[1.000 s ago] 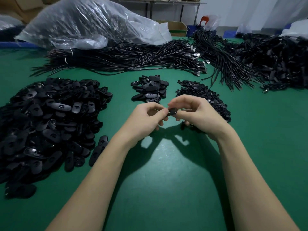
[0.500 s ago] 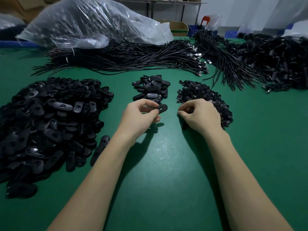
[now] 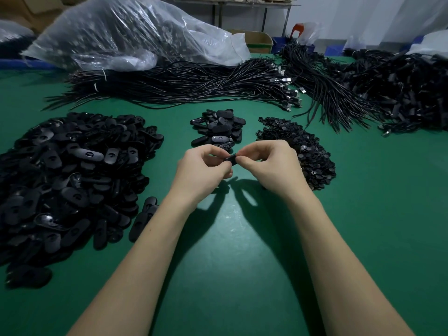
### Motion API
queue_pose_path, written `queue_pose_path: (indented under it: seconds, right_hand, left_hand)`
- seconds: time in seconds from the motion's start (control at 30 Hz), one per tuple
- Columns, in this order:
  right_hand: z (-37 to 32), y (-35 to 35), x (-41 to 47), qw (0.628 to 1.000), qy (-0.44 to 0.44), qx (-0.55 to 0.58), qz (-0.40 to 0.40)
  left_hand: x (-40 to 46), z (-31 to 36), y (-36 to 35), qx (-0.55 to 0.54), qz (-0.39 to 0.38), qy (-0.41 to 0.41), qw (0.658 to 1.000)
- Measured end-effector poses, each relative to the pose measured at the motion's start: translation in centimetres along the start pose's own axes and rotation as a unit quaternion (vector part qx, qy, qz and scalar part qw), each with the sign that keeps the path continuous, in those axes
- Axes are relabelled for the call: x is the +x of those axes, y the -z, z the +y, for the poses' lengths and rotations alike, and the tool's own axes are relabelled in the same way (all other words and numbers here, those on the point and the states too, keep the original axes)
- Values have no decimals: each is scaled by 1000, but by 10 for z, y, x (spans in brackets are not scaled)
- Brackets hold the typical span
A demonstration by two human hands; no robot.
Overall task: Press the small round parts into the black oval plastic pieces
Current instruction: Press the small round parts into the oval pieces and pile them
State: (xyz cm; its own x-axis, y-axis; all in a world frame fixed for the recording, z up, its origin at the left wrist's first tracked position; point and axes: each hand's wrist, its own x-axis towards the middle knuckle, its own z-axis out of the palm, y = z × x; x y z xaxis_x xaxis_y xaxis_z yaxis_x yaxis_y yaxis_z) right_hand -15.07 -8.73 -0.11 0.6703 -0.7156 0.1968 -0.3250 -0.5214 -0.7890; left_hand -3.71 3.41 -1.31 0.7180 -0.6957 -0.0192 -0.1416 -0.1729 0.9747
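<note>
Fingertips [image 3: 238, 158] of right hand [image 3: 274, 168] and left hand [image 3: 203, 169] are pinching one oval piece [image 3: 231, 159] between them, just in front of small finished pile [image 3: 219, 127]; round part hidden. Piece looking light, stiff, slick, so gripping its edges

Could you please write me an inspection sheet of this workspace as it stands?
Surface: green table.
Job's things: large pile of oval pieces at left; small pile of oval pieces ahead; round parts heap at right; one oval piece between the hands.
Clutter: clear plastic bag at back.
Hands: left hand and right hand both pinch the piece.
Cables: black cable bundles across the back.
Surroundings: cardboard box.
</note>
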Motion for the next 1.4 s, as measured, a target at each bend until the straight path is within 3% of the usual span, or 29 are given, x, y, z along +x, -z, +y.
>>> queue_pose_path:
  seconds: [0.5, 1.03, 1.4]
  right_hand:
    - [0, -3, 1, 1000, -6, -3, -7]
    - [6, 7, 0, 984, -87, 137, -79]
    - [4, 13, 0, 990, -58, 88, -94]
  left_hand:
    - [-1, 2, 2, -16, 1, 14, 1000]
    - [1, 7, 7, -48, -47, 37, 997]
    - [2, 4, 7, -34, -57, 36, 997]
